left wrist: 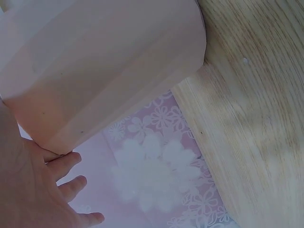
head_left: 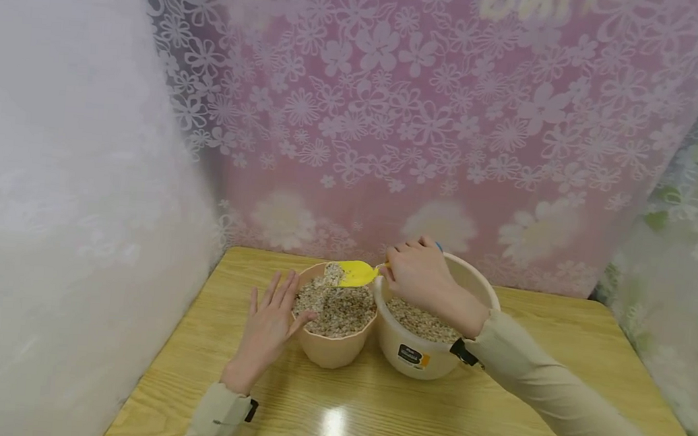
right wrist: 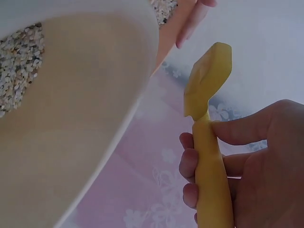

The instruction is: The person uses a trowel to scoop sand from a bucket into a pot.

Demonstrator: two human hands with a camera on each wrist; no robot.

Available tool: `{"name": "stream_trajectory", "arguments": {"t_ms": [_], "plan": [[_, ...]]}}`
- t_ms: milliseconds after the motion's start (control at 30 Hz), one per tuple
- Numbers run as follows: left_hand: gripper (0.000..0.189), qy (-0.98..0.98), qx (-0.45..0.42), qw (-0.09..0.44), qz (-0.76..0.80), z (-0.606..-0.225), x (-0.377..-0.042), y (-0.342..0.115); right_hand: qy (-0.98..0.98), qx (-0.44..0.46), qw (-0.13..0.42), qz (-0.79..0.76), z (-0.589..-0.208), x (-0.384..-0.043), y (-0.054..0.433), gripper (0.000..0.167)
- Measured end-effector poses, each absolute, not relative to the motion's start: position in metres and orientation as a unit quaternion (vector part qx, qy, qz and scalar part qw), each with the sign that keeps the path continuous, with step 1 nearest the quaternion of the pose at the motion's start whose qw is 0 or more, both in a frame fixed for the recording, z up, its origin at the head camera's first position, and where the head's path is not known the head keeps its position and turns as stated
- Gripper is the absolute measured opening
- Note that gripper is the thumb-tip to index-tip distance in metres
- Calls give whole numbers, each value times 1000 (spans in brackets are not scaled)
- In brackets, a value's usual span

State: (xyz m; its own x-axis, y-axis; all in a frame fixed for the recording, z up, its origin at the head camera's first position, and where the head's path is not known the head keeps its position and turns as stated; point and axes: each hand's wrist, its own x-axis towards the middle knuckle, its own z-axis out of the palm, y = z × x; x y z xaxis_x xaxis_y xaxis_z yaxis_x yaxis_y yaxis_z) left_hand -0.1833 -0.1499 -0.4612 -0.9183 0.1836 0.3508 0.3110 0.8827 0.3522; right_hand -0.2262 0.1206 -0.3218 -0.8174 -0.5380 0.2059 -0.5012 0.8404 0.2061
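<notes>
My right hand (head_left: 421, 270) grips the handle of a yellow scoop (head_left: 357, 273), fingers curled round it in the right wrist view. The scoop's blade tilts over a peach flowerpot (head_left: 330, 352), with small stones at its front lip. Fine mixed gravel (head_left: 345, 312) fills much of the pot. At the pot's left rim rests my left hand (head_left: 268, 324), its fingers spread and the thumb lying along the near edge. A cream plastic bucket (head_left: 390, 342) stands just right of the pot, under my right forearm, with more gravel (head_left: 417, 321) inside.
Pot and bucket stand side by side on a wood-grain table (head_left: 286, 416). Behind the table hangs a pink flowered curtain (head_left: 354, 144). A whitish sheet (head_left: 69, 225) borders the left side, and another patterned curtain (head_left: 686, 268) the right.
</notes>
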Motion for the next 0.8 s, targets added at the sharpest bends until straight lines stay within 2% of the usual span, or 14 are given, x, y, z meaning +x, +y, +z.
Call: {"name": "stream_trajectory", "arguments": {"t_ms": [100, 333, 667, 800], "plan": [[83, -957, -131, 157, -206, -462, -184, -148, -943, 286, 142, -94, -329, -229, 113, 26], [83, -955, -136, 163, -209, -464, -185, -146, -902, 324, 239, -159, -336, -224, 101, 31], [84, -956, -133, 157, -211, -466, -187, -147, -885, 330, 252, -210, -336, -208, 114, 22], [85, -955, -129, 150, -220, -465, -187, -149, -863, 338, 287, -243, -336, -206, 121, 17]]}}
